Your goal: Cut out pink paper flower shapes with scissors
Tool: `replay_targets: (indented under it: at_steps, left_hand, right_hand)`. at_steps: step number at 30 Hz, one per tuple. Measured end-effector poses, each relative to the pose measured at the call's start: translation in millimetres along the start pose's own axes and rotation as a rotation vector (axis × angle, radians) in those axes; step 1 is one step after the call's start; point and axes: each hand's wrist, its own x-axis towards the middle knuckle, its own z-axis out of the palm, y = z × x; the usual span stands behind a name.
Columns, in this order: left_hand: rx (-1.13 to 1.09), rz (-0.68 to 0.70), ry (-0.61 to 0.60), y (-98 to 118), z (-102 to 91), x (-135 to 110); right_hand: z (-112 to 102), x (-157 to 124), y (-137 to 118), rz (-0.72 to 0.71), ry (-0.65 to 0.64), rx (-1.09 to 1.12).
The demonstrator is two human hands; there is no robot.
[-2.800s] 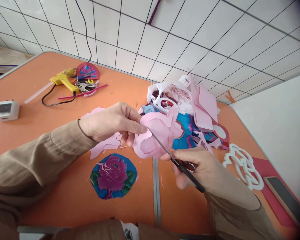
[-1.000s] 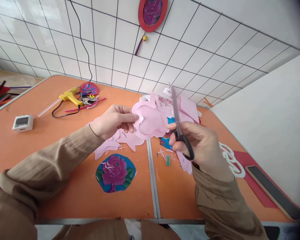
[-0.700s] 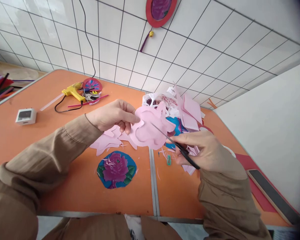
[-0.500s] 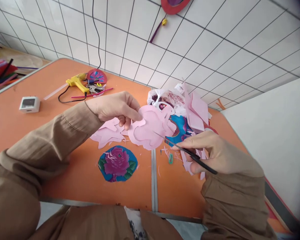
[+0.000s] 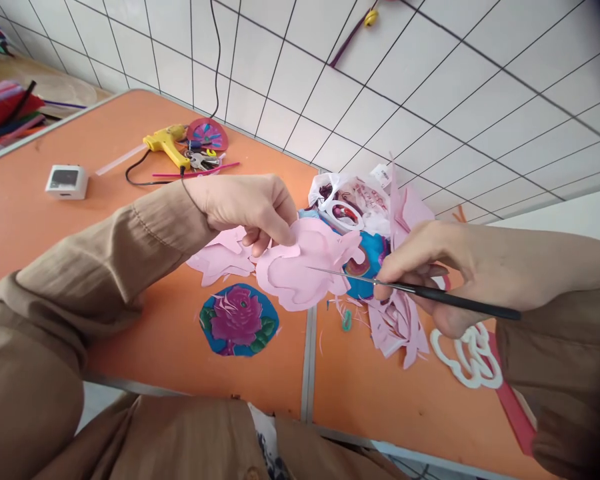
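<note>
My left hand point(image 5: 247, 205) pinches the left edge of a pink paper cutout point(image 5: 300, 267) and holds it above the orange table point(image 5: 145, 360). My right hand point(image 5: 447, 263) is closed around black-handled scissors point(image 5: 430, 295). Their thin blades point left and reach into the cutout's right side. Below the cutout lies a round blue piece printed with a purple rose point(image 5: 239, 320). More pink paper scraps point(image 5: 220, 253) lie under my left hand.
A pile of pink offcuts, a white plastic bag point(image 5: 355, 193) and blue printed pieces sits at the back right. A white cloud-shaped cutout point(image 5: 467, 353) lies right. A yellow glue gun point(image 5: 167, 143), keys and a small white device point(image 5: 66, 181) lie left. Tiled wall behind.
The scissors swung from upright down to level, blades entering the cutout from the right. My right arm rose and moved right. My left hand kept its pinch. The view tilted downward.
</note>
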Motion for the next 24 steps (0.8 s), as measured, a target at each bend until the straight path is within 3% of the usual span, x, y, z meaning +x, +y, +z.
replay_targets:
  at_steps: [4, 6, 7, 10, 13, 16, 21, 24]
  left_hand:
    - [0.017, 0.013, -0.017, -1, 0.9, 0]
    - [0.021, 0.02, 0.001, -1, 1.8, 0]
    - [0.023, 0.019, 0.011, -1, 2.2, 1]
    - [0.045, 0.002, 0.027, -1, 3.9, 2]
    - [0.09, -0.02, 0.012, 1, 6.8, 1]
    - [0.141, -0.031, -0.001, 3, 10.8, -1]
    - [0.198, 0.017, -0.034, 3, 14.8, -2]
    - [0.135, -0.01, 0.043, 3, 15.2, -1]
  right_hand:
    - [1, -5, 1, 0.014, 0.032, 0.012]
    - [8, -8, 2, 0.023, 0.17, 0.1]
    - [12, -9, 3, 0.021, 0.288, 0.168]
    - [28, -2, 5, -0.026, 0.799, 0.288]
    - [41, 15, -1, -0.014, 1.144, 0.245]
    - [44, 33, -12, 0.011, 1.147, 0.238]
    - [37, 55, -22, 0.001, 0.842, 0.281]
    - [37, 61, -20, -0.022, 0.795, 0.319]
